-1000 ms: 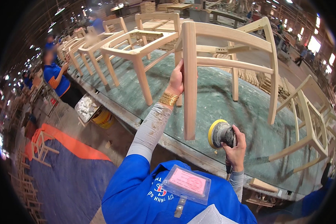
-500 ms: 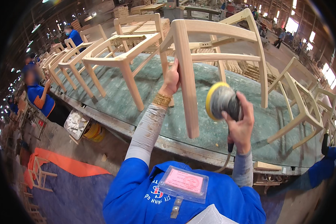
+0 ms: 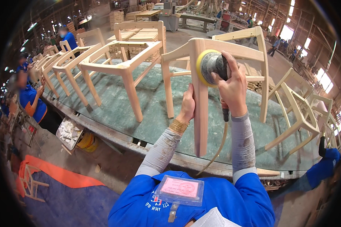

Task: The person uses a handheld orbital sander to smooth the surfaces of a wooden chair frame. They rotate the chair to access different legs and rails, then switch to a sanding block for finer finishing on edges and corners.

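In front of me stands a bare wooden chair frame [image 3: 201, 125] on the green-topped table. My left hand [image 3: 187, 105] is wrapped around its near front leg, about halfway up. My right hand [image 3: 233, 85] grips a round sander [image 3: 215, 68] with a yellow pad and a dark body. The pad's face is against the right side of that same leg near its top, just below the seat rail. From the sander a hose [image 3: 220, 145] hangs down to the table's near edge.
More chair frames [image 3: 127, 81] line the green table [image 3: 155, 102] to the left, others [image 3: 297, 109] stand to the right. People in blue work at the left and right. A tray of white scraps [image 3: 69, 130] and a yellow bucket [image 3: 88, 142] sit below the near edge.
My right hand has raised the sander and moved it left onto the upper part of the leg. My left hand has shifted lower on the leg. The view has tilted slightly.
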Motion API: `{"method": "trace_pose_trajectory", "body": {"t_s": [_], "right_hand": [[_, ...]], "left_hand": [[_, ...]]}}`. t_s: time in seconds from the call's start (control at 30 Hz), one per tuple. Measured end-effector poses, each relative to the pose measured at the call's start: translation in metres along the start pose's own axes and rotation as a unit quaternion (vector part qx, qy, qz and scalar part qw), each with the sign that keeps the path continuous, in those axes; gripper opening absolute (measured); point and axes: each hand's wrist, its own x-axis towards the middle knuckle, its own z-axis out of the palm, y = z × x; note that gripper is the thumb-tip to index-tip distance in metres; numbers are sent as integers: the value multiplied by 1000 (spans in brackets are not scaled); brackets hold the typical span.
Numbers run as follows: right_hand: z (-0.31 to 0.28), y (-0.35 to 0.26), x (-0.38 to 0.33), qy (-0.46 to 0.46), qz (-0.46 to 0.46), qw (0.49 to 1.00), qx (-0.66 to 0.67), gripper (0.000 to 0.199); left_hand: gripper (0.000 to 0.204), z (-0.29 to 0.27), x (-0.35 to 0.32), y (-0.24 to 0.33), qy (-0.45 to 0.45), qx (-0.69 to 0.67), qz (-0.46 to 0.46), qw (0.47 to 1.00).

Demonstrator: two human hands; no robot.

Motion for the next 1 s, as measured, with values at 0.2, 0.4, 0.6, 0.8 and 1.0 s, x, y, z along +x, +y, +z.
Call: {"method": "trace_pose_trajectory", "body": {"t_s": [0.2,0.4,0.6,0.8,1.0], "right_hand": [[-1,-8,3,-4,31,999,-3,64],[-11,-11,-11,-40,54,998,19,65],[-18,2,-7,23,62,998,-9,67],[-5,33,29,84,76,991,-73,65],[-8,47,37,94,64,985,-127,64]], "left_hand": [[50,-2,-4,-5,-20,16,-13,1000],[50,1,-3,-3,-1,-1,-7,1000],[51,-8,-2,-5,-35,4,-20,999],[54,2,-12,-9,-9,19,-13,1000],[51,-4,-8,-8,-9,39,-14,999]]}}
